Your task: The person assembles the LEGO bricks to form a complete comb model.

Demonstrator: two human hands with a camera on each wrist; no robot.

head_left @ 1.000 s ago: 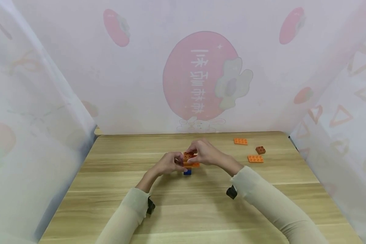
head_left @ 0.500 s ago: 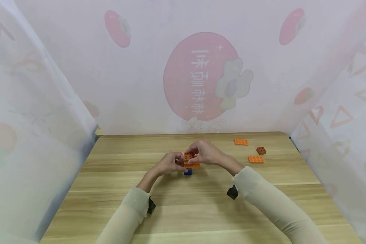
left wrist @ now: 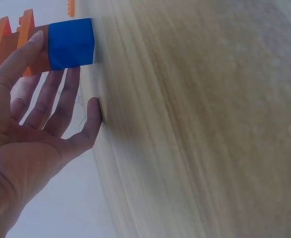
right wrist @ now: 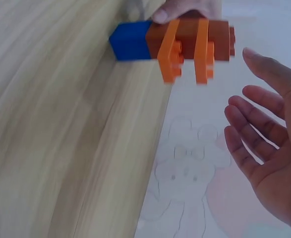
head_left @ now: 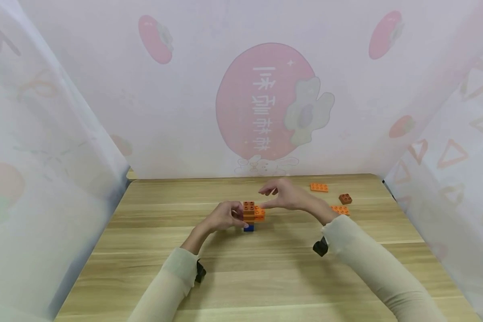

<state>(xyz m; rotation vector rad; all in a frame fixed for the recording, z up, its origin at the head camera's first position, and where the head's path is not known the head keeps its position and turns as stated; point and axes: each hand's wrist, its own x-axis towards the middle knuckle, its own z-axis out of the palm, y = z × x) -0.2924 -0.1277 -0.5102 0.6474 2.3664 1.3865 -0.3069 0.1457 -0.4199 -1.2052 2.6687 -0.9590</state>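
Observation:
A tower of toy building bricks stands upright on the wooden table [head_left: 225,286]. Its base is a blue brick [left wrist: 71,43]; brown bricks [right wrist: 187,32] alternate above it with two orange plates [right wrist: 203,59] that jut out toward the right. The top brown brick [head_left: 248,207] shows its studs. My left hand [head_left: 222,217] holds the tower from the left, thumb on the near side low down and fingers behind it. Just right of the tower, my right hand [head_left: 287,195] hovers with fingers loosely bent and holds nothing; in the right wrist view a gap separates it from the bricks.
Toward the back right of the table lie an orange plate [head_left: 319,187], a brown brick [head_left: 345,199] and another orange plate [head_left: 340,210], partly behind the right forearm. Printed white curtains [head_left: 185,112] enclose the table at the back and both sides.
My right hand has let go of the top brown brick and moved right and slightly back, its fingers spreading. My left hand and the tower stay in place.

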